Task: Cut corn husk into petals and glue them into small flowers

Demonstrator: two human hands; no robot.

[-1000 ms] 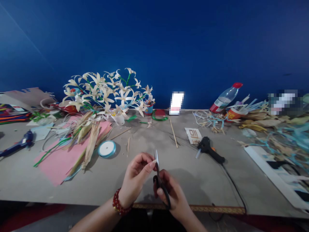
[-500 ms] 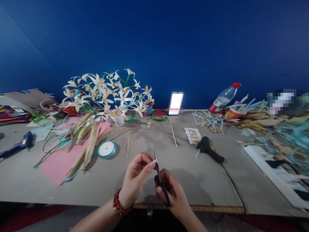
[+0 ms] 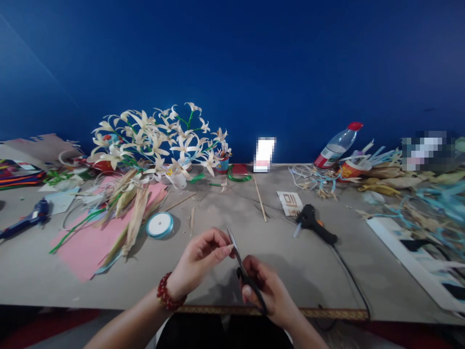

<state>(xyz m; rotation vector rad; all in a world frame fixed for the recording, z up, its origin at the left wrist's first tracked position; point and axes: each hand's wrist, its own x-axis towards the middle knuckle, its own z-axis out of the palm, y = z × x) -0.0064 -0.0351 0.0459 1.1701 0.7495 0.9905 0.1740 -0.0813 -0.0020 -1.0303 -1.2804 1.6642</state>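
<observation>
Scissors (image 3: 241, 265) with black handles point away and slightly left over the near part of the table. My right hand (image 3: 267, 286) is closed around their handles. The blades appear close together. Beside the blades, my left hand (image 3: 207, 259), with a red bead bracelet at its wrist, has thumb and fingers pinched together. Whatever is in that pinch is too small or too hidden to make out. A blue-rimmed ribbon spool (image 3: 160, 225) lies to the left of my hands.
White flowers on green stems (image 3: 163, 135) stand at the back left. Dried husks (image 3: 136, 218) lie on pink paper (image 3: 78, 247). On the right are a black glue gun (image 3: 316, 225) with its cord, a tilted bottle (image 3: 336, 145) and a white power strip (image 3: 407, 266). A thin stick (image 3: 260, 198) lies ahead.
My left hand and wrist have shifted a little to the left. The scissors have tilted further left, and my right hand has moved slightly right with their handles.
</observation>
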